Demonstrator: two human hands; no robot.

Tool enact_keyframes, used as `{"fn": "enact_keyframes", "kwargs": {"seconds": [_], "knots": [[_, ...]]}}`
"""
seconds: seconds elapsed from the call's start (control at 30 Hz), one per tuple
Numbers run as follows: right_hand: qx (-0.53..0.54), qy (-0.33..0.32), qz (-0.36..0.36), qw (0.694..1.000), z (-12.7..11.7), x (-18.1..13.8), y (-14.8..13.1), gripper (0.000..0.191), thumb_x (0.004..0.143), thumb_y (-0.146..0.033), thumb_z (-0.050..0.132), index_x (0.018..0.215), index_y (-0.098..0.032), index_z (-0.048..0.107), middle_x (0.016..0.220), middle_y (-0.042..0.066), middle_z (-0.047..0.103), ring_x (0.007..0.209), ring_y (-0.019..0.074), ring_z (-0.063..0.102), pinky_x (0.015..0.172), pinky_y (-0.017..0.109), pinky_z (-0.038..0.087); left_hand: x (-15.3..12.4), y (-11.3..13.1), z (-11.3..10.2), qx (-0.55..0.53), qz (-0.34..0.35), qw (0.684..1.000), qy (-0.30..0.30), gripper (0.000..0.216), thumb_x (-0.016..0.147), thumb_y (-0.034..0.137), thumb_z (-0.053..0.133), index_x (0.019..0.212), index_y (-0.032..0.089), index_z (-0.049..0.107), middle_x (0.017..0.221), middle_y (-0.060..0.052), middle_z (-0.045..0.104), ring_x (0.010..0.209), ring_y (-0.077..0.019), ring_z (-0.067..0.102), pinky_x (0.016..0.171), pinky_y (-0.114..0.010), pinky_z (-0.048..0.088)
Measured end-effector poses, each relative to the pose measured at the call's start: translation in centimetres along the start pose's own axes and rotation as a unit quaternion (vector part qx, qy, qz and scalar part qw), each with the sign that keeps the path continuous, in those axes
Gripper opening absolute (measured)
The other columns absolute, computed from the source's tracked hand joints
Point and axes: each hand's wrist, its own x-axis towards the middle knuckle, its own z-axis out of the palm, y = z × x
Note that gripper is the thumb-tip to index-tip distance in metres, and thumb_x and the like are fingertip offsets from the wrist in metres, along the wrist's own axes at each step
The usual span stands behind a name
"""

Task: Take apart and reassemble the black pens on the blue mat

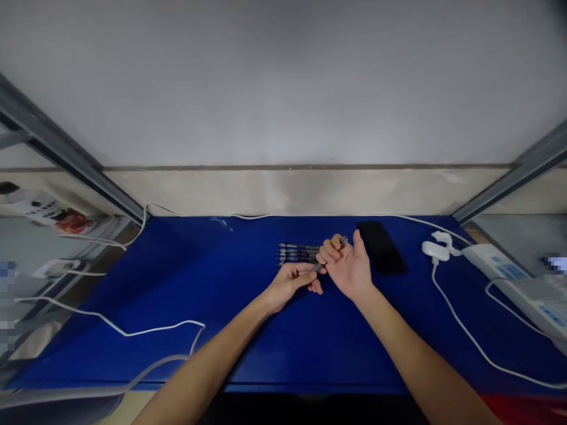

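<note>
My left hand [292,280] pinches the dark grey end of a pen [317,267] between thumb and fingers. My right hand [348,265] is turned palm up, its fingers curled around the pen with the thumb raised apart. A narrow grey tip, apparently the pen's other end, pokes out above the right fingers. Just behind my hands, several dark pens [295,249] with clear tips lie side by side in a row on the blue desktop [186,277]. The hands partly cover the near and right ends of that row.
Right of my hands lies a black phone [382,248]. Beyond it are a white earbud case [429,249] on a cable and a white power strip [516,277]. White cables [155,330] cross the left side. A bottle [44,206] lies far left, past a metal post [80,159].
</note>
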Motion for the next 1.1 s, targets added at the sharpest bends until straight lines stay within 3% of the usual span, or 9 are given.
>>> {"fn": "enact_keyframes", "kwargs": {"seconds": [0.13, 0.33, 0.57, 0.73, 0.83, 0.9, 0.97, 1.1], "knots": [[-0.016, -0.009, -0.005, 1.000, 0.4, -0.3, 0.0, 0.041, 0.097, -0.047, 0.039, 0.065, -0.022, 0.043, 0.060, -0.003, 0.029, 0.054, 0.0145, 0.035, 0.061, 0.032, 0.040, 0.0, 0.7, -0.5, 0.044, 0.008, 0.999, 0.010, 0.039, 0.088, 0.041, 0.064, 0.110, 0.009, 0.072, 0.074, -0.010, 0.071, 0.069, -0.0160, 0.061, 0.072, -0.029, 0.041], [-0.020, -0.027, -0.018, 0.999, 0.8, -0.7, 0.0, 0.035, 0.095, -0.036, 0.035, 0.063, -0.022, 0.040, 0.062, -0.003, 0.024, 0.054, 0.0145, 0.030, 0.058, 0.031, 0.037, 0.1, 0.4, -0.5, 0.053, -0.008, 0.998, -0.031, 0.042, 0.087, 0.043, 0.064, 0.112, 0.010, 0.071, 0.079, -0.011, 0.072, 0.068, -0.0158, 0.062, 0.072, -0.029, 0.044], [-0.021, -0.009, -0.012, 1.000, 0.4, -0.6, -0.3, 0.041, 0.095, -0.042, 0.036, 0.059, -0.022, 0.032, 0.058, -0.004, 0.021, 0.052, 0.0145, 0.025, 0.053, 0.031, 0.035, 0.0, 0.2, 0.0, 0.064, -0.010, 0.998, -0.025, 0.044, 0.090, 0.045, 0.060, 0.113, 0.009, 0.070, 0.078, -0.011, 0.072, 0.067, -0.0152, 0.060, 0.071, -0.028, 0.043], [-0.017, -0.008, -0.017, 1.000, 0.4, -0.3, -0.2, 0.043, 0.095, -0.047, 0.039, 0.060, -0.022, 0.040, 0.059, -0.004, 0.028, 0.051, 0.0135, 0.033, 0.055, 0.031, 0.040, -0.1, 0.7, 0.1, 0.083, -0.005, 0.996, -0.021, 0.044, 0.092, 0.044, 0.057, 0.115, 0.009, 0.069, 0.076, -0.011, 0.073, 0.068, -0.0156, 0.060, 0.071, -0.028, 0.042], [-0.079, 0.009, -0.055, 0.995, 0.2, 0.0, 0.2, 0.039, 0.094, -0.050, 0.047, 0.069, -0.022, 0.055, 0.068, 0.000, 0.048, 0.065, 0.0160, 0.052, 0.070, 0.034, 0.048, -0.2, 1.6, -0.7, 0.105, 0.017, 0.994, 0.023, 0.041, 0.091, 0.044, 0.058, 0.107, 0.009, 0.073, 0.076, -0.011, 0.073, 0.072, -0.0175, 0.062, 0.073, -0.029, 0.044], [-0.166, 0.024, -0.098, 0.981, -0.1, 0.1, 0.4, 0.035, 0.093, -0.051, 0.052, 0.080, -0.021, 0.065, 0.082, 0.005, 0.061, 0.081, 0.0192, 0.060, 0.078, 0.036, 0.049, -0.2, 2.3, -1.8, 0.096, 0.034, 0.992, 0.077, 0.037, 0.088, 0.044, 0.062, 0.092, 0.010, 0.076, 0.080, -0.012, 0.074, 0.076, -0.0187, 0.064, 0.077, -0.030, 0.045], [-0.267, 0.028, -0.122, 0.956, -0.5, 0.0, 0.7, 0.033, 0.092, -0.050, 0.055, 0.091, -0.021, 0.070, 0.093, 0.007, 0.066, 0.085, 0.0205, 0.063, 0.078, 0.035, 0.049, -0.1, 3.0, -3.1, 0.057, 0.057, 0.987, 0.140, 0.032, 0.084, 0.043, 0.068, 0.087, 0.012, 0.076, 0.076, -0.009, 0.073, 0.071, -0.0169, 0.063, 0.075, -0.029, 0.047], [-0.449, -0.033, -0.163, 0.878, -0.9, -0.5, 1.4, 0.016, 0.090, -0.034, 0.063, 0.085, -0.022, 0.073, 0.080, 0.004, 0.065, 0.070, 0.0168, 0.057, 0.067, 0.030, 0.043, 0.4, 3.3, -4.9, -0.043, 0.115, 0.964, 0.237, 0.032, 0.078, 0.044, 0.074, 0.086, 0.013, 0.075, 0.070, -0.004, 0.067, 0.066, -0.0106, 0.059, 0.071, -0.024, 0.047]]}}
